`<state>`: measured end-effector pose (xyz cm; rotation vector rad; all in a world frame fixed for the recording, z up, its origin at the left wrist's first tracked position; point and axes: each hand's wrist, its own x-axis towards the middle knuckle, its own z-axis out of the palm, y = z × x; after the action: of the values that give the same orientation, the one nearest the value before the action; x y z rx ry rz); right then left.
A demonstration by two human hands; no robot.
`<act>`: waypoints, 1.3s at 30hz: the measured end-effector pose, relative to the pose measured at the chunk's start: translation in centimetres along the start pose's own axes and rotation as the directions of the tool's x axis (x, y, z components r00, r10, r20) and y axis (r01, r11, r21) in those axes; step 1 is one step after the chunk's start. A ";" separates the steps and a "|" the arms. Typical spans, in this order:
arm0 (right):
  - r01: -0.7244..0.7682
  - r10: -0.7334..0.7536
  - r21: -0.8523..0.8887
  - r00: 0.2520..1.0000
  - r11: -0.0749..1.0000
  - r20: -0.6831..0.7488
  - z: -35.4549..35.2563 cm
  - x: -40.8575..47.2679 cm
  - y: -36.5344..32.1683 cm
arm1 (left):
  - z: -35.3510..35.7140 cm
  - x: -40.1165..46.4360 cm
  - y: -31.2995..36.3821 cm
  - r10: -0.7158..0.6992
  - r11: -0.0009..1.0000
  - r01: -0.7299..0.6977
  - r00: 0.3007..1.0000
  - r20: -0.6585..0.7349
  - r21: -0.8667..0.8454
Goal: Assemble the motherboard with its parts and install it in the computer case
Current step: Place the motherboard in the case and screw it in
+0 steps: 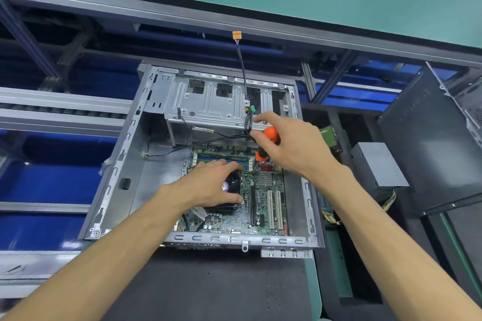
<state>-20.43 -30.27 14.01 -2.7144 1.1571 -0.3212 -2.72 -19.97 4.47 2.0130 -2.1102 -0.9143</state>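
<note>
- The open grey steel computer case [114, 177] lies on its side on the dark-matted worktop [208, 281], with a silver drive cage [208, 101] at its far end.
- The green motherboard [263, 206] already sits on the case floor, so I judge the step in hand to be screwing it down.
- The left hand [208, 185] lies spread over the black cooler fan [232, 187], fingers relaxed, pressing rather than gripping; keeping that steady weight should stop the board shifting.
- The right hand [294, 143] curls round the orange-handled screwdriver [268, 143], which stands nearly upright; keeping it square to the board would guard against slipping onto nearby parts.
- The black cable with an orange plug [236, 35] sticks up clear of the work.
- The driver's tip and any screw under it are too small to make out.
</note>
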 end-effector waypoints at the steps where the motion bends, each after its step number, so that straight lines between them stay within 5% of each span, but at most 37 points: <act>1: -0.045 0.045 -0.006 0.999 0.999 -0.006 0.2 -0.1 0.1 | 0.0 0.0 0.0 0.001 1.000 -0.001 1.000 -0.002 0.004; 4: -0.154 0.158 0.069 0.986 0.986 -0.045 0.9 -0.4 0.0 | 0.1 0.0 0.1 0.007 1.000 -0.007 1.000 -0.007 0.026; 9: -0.126 0.148 0.275 0.987 0.953 -0.062 1.8 -0.7 0.4 | -1.3 -0.7 1.1 0.062 0.993 -0.050 0.991 -0.116 0.108; 13: -0.092 0.130 0.447 0.990 0.890 -0.055 2.2 -0.7 0.5 | -4.3 -1.4 3.9 0.100 0.991 -0.133 0.843 -0.528 -0.024; 16: -0.105 0.147 0.482 0.988 0.870 -0.050 2.3 -0.7 0.3 | -6.4 -1.7 6.5 0.084 0.976 -0.197 0.744 -0.663 -0.097; 21: -0.182 0.150 0.638 0.983 0.749 0.104 3.0 -1.1 -0.4 | -7.6 -0.7 8.7 0.157 0.982 -0.187 0.801 -0.578 0.007; 29: -0.112 0.073 0.612 0.993 0.783 0.089 2.2 -1.8 1.2 | -10.9 -0.2 8.5 0.292 0.956 -0.284 0.911 -0.290 0.071; 31: -0.125 0.082 0.588 0.992 0.799 0.100 2.3 -1.6 1.2 | -11.1 -0.3 8.8 0.272 0.962 -0.264 0.913 -0.305 0.068; 35: -0.160 0.114 0.619 0.987 0.769 0.113 2.9 -1.6 1.4 | -10.6 0.3 9.0 0.101 0.975 0.007 0.876 -0.472 0.220; 39: -0.149 0.121 0.660 0.989 0.736 0.088 3.0 -1.8 1.3 | -10.9 0.7 9.2 0.197 0.973 -0.146 0.929 -0.314 0.178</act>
<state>-21.69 -29.63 10.55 -1.9845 0.9711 -0.5372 -5.99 -24.89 17.52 1.8474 -2.1708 -0.3668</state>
